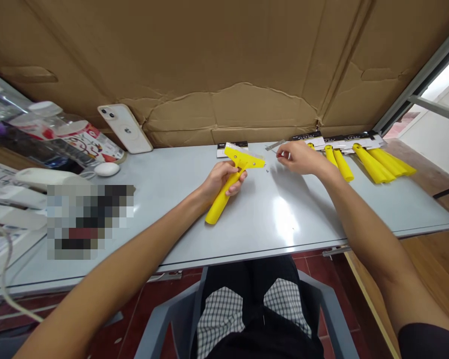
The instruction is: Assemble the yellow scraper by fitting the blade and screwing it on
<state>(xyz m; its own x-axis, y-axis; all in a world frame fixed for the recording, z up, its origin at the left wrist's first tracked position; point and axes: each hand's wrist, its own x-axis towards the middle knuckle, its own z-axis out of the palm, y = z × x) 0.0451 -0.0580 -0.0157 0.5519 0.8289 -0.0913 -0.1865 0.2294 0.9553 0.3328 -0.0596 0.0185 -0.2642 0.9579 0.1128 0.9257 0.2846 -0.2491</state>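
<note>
A yellow scraper (219, 205) with a wide head and a long handle is held by my left hand (224, 177), whose fingers wrap round the upper handle. Its head carries small screws and points away from me, with a clear strip along the far edge. To the right, my right hand (297, 157) has its fingertips pinched at a thin grey metal strip (274, 146), partly hidden by the fingers. On the table between the hands lies a tiny metal piece (267, 171), perhaps a screw. Behind the scraper head is a black-and-white card (221, 150).
Several yellow scrapers (374, 167) with black-and-white cards lie at the right of the grey table (194, 244). At the left stand a white phone (125, 128), plastic bottles (47, 117), a white mouse (107, 169) and boxes (7, 239). A cardboard wall (224, 60) closes the back.
</note>
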